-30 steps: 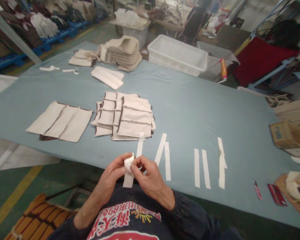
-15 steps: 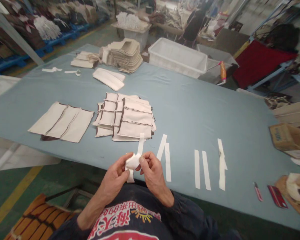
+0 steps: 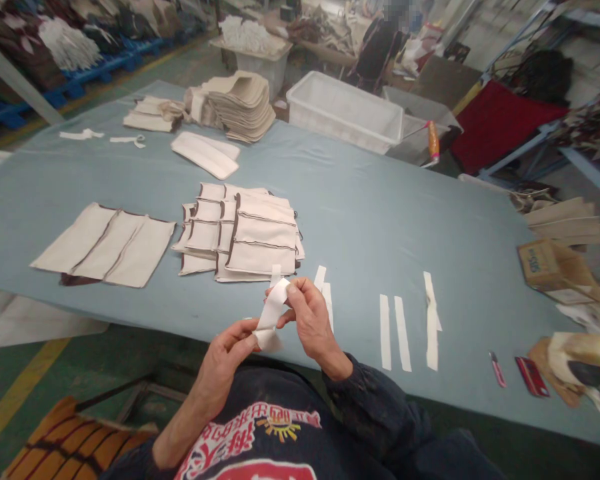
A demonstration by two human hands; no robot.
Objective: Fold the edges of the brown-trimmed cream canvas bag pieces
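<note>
A white fabric strip (image 3: 272, 309) stretches between my two hands over the near table edge. My left hand (image 3: 229, 351) pinches its lower, folded end. Higher and to the right, my right hand (image 3: 310, 313) grips the upper end between thumb and fingers. Just beyond the hands lies a pile of cream sewn panels (image 3: 265, 233) with dark brown edging. Partly behind my right hand are more white strips (image 3: 327, 300). Farther right, a pair of white strips (image 3: 394, 333) lies side by side, and beyond them an overlapping strip (image 3: 431, 320).
A cream panel (image 3: 105, 243) lies at the left. Stacked beige pieces (image 3: 243, 107) stand at the back, near a white plastic bin (image 3: 345, 113). A pink cutter (image 3: 498, 370), a red phone-like object (image 3: 531, 377) and a cardboard box (image 3: 555, 273) are at the right.
My right hand has moved up and away from my left, drawing the bunched strip out into a longer length. The whole view has shifted slightly, so the table items appear farther left.
</note>
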